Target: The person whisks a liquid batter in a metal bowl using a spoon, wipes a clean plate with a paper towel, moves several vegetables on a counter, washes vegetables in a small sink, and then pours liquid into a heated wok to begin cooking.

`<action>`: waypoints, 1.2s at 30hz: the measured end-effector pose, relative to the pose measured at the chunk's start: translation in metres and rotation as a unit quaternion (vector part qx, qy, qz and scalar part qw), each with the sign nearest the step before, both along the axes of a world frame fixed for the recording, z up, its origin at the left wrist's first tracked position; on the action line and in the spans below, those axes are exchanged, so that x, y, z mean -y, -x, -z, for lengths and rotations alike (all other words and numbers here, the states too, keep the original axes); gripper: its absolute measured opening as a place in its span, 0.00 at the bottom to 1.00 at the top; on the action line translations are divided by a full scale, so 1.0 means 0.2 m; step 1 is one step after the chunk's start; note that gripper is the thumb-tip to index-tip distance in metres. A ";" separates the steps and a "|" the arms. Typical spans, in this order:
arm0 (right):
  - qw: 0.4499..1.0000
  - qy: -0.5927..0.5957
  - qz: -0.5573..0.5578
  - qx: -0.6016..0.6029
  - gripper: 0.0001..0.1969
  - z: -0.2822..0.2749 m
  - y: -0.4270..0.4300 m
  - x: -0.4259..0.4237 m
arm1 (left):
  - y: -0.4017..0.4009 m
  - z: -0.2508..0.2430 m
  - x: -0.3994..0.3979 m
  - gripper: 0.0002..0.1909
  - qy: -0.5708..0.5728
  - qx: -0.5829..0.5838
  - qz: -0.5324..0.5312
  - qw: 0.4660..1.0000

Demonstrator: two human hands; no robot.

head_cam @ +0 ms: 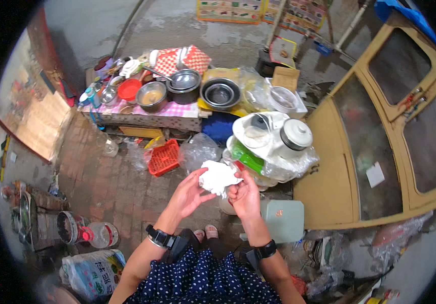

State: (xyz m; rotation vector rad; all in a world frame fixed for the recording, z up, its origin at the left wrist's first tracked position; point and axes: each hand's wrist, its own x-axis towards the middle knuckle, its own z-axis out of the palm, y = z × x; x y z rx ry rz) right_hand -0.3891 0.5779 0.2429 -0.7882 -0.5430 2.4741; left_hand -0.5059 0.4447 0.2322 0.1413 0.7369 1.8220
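Observation:
A crumpled white sheet of thin material (218,178), perhaps paper or plastic, is between my two hands in front of my body. My left hand (189,193) touches its left edge with spread fingers. At its right edge, my right hand (245,195) pinches the material between thumb and curled fingers. Just beyond it lie a clear plastic bag (199,150) and a red plastic basket (163,157). Partly behind my right hand is a small round container whose contents I cannot make out.
Ahead stands a low table (145,121) crowded with pots and bowls. A lidded white pot (296,133) sits among bags ahead right. A pale green stool (284,221) is beside my right forearm, near a yellow cabinet (326,163). Plastic bottles (103,235) lie left.

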 end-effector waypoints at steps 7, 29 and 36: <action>0.903 -0.405 -0.124 0.067 0.13 0.17 0.41 0.21 | 0.19 0.04 0.19 0.23 0.051 -0.074 -0.098 0.991; 0.605 -0.745 -0.279 -0.032 0.19 0.40 2.24 1.28 | 1.79 0.35 1.29 0.18 0.269 -0.108 -0.302 0.908; 0.594 -0.711 -0.374 0.043 0.11 0.54 2.68 1.32 | 2.18 0.47 1.38 0.28 0.234 -0.076 -0.233 0.941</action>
